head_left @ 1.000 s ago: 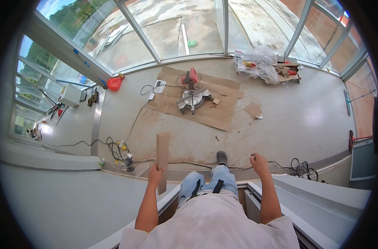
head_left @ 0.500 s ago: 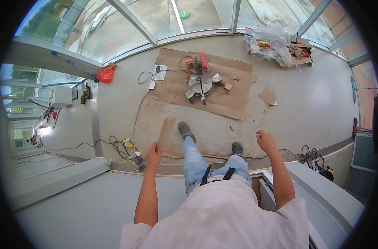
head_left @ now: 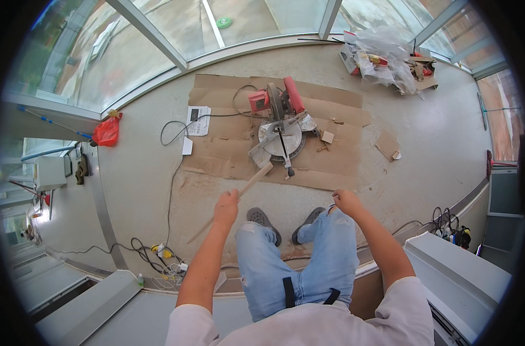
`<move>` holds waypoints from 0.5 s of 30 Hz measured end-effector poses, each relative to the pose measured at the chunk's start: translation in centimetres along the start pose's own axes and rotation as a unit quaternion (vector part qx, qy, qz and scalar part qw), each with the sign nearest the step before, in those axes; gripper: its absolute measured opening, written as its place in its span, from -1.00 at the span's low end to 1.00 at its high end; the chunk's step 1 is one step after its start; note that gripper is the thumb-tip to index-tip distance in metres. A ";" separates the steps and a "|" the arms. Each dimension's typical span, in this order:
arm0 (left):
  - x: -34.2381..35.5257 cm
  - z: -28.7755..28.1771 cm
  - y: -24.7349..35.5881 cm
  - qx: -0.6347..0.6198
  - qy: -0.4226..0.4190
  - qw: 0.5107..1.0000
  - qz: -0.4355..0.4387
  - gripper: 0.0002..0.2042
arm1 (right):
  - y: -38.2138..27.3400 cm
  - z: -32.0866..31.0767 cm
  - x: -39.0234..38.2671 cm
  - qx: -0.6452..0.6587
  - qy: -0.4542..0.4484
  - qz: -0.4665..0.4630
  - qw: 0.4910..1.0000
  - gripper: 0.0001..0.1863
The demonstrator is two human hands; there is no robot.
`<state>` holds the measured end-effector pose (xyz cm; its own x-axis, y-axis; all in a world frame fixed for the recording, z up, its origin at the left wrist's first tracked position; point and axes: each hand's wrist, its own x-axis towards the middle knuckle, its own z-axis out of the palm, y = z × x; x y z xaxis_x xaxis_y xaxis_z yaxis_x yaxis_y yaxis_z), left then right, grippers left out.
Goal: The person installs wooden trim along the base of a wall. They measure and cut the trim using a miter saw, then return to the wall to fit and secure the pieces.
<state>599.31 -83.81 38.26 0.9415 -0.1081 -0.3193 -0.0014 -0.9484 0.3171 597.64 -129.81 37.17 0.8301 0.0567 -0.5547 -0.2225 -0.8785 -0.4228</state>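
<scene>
My left hand [head_left: 226, 206] is closed around a long, thin wooden strip [head_left: 255, 178]. The strip slants up to the right, and its far end comes close to the front of a red and silver miter saw [head_left: 292, 140]; I cannot tell whether they touch. Its other end passes behind my left forearm. Beside my right knee is my right hand [head_left: 347, 202], its fingers curled together; anything inside them is hidden or too small to name. The saw stands on a flattened cardboard sheet [head_left: 216, 151] in front of my feet.
Wood offcuts [head_left: 327, 137] lie right of the saw. A black cable [head_left: 169, 202] runs along the floor at left to tangled cords [head_left: 144, 251]. Plastic-wrapped boxes [head_left: 383, 60] sit by the far glass wall, and a red bag [head_left: 107, 132] at left. Raised grey ledges [head_left: 458, 271] flank me.
I have stepped toward the saw, which now appears larger and nearer. The wooden strip has swung to point right toward it. My right hand has come down beside my knee.
</scene>
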 end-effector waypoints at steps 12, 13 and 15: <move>24.5 25.5 -7.2 0.058 0.132 0.982 0.125 -0.66 | -0.6 19.5 41.3 -0.022 0.305 -0.176 0.936 -0.76; 25.1 26.6 -7.5 0.064 0.153 0.976 0.142 -0.67 | -0.7 19.9 42.0 -0.025 0.316 -0.188 0.930 -0.77; 26.4 27.6 -7.7 0.071 0.153 0.976 0.139 -0.71 | -0.5 20.3 42.8 -0.057 0.320 -0.182 0.928 -0.82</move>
<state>614.88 -87.61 2.80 0.9546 -0.2936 0.0496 -0.2973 -0.9294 0.2189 622.88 -117.30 -0.90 0.9816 0.0980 0.1641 0.1570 -0.9032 -0.3995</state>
